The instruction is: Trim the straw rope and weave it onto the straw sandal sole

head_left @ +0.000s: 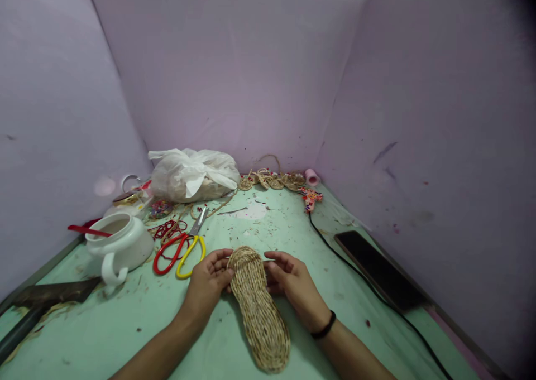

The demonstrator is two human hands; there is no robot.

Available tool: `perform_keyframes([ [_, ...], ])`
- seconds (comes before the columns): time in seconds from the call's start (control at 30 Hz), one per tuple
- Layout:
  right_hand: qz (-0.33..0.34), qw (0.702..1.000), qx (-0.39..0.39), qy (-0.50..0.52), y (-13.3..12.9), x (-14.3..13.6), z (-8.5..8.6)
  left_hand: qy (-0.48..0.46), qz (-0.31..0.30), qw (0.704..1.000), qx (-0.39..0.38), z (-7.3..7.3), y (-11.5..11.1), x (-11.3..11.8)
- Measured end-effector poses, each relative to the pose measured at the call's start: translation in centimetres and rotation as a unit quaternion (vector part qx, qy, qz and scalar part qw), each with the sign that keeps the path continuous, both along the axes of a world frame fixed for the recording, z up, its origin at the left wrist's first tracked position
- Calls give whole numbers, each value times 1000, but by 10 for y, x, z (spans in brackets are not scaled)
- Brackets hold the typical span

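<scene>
A woven straw shoe sole [258, 307] lies lengthwise in front of me, its narrower end pointing away. My left hand [210, 274] grips the left edge near that far end, thumb over the top and the other fingers curled at the rim. On the opposite edge, my right hand [293, 284] has its fingers bent around the side, some tips hidden behind the sole. A dark band circles the right wrist. Scissors [194, 241] with one red and one yellow handle lie just beyond my left hand, blades slightly apart.
Left stand a white handled pot [121, 243] with a red stick inside and a dark hammer-like tool [54, 293]. A white plastic bag [195, 173] and braided straw pieces [272, 180] line the back. Right lie a phone [377, 268] and a patterned T-shaped object [310, 198] with a black cable.
</scene>
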State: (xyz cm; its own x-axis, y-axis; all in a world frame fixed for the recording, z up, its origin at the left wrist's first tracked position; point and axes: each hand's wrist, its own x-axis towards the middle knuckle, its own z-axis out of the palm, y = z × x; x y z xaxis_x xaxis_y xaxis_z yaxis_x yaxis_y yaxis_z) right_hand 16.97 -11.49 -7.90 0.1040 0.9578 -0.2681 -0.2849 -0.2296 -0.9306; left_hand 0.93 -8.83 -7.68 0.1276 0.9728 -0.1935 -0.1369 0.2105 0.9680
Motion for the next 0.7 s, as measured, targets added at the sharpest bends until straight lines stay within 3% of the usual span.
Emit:
perform_keyframes([
  [0.1,21,999,1,-25,-1,-1,0,-7,-3,1000,1,-1,1,0],
  [0.27,29,998,51,-39,0,-2,-2,-29,-58,998,19,2,0,-1],
  [0.4,12,1000,28,0,-1,0,0,-44,-77,996,32,3,-2,-1],
  [0.7,61,997,8,50,-1,0,-3,8,-95,994,50,5,0,-3],
])
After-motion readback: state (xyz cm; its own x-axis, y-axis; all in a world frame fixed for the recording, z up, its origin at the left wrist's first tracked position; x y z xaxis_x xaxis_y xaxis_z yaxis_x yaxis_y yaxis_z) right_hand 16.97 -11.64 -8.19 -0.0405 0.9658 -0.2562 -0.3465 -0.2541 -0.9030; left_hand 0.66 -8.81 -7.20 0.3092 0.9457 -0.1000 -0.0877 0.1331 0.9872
